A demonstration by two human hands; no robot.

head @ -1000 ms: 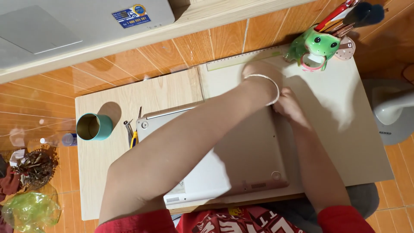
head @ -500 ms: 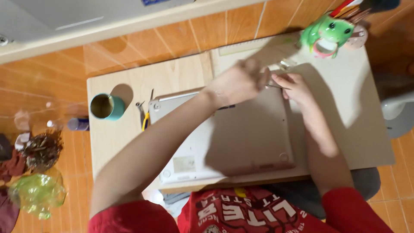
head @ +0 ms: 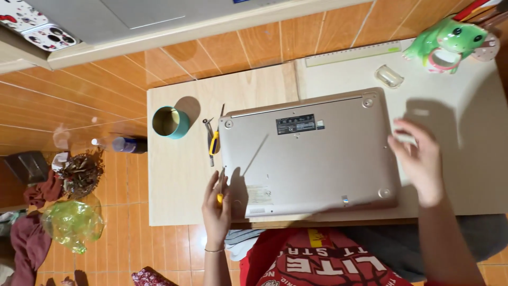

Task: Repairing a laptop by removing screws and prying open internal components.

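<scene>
A silver laptop point(head: 309, 153) lies upside down in the middle of the table point(head: 174, 190), between the two hands. The left hand point(head: 217, 204) holds a thin tool with a yellow handle point(head: 220, 186), maybe a screwdriver, at the laptop's left edge, and the right hand point(head: 420, 159) hangs loose and holds nothing, just past the right edge. Pliers point(head: 212, 139) and a teal cup point(head: 170, 122) sit on the left, and a green frog point(head: 450, 39) sits far back on the right.
</scene>
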